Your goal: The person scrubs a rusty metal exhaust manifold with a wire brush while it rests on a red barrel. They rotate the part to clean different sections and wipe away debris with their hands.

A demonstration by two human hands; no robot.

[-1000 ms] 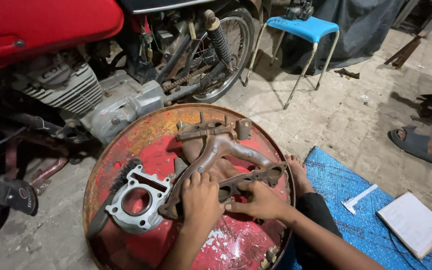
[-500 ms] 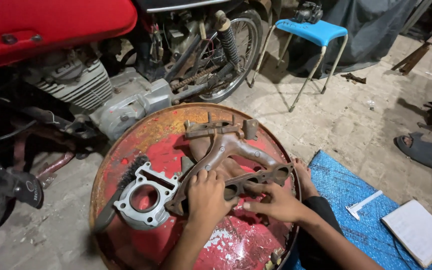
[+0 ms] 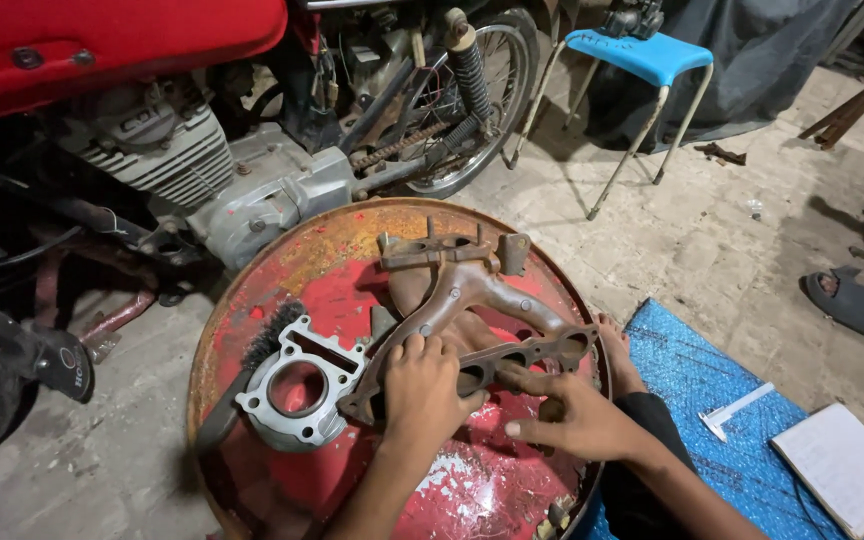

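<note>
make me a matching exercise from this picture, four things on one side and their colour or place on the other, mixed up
Things:
1. rusty manifold
2. cylinder block
3. stool
4. notebook

Descriptions:
A. blue seat, standing on the floor behind the drum
B. silvery grey, lying on the red drum lid to the left of the left hand
C. white, lying on the blue mat at the right
D. brown, held down by both hands, with the right hand at its flange

Pairs: 1-D, 2-B, 3-A, 4-C
</note>
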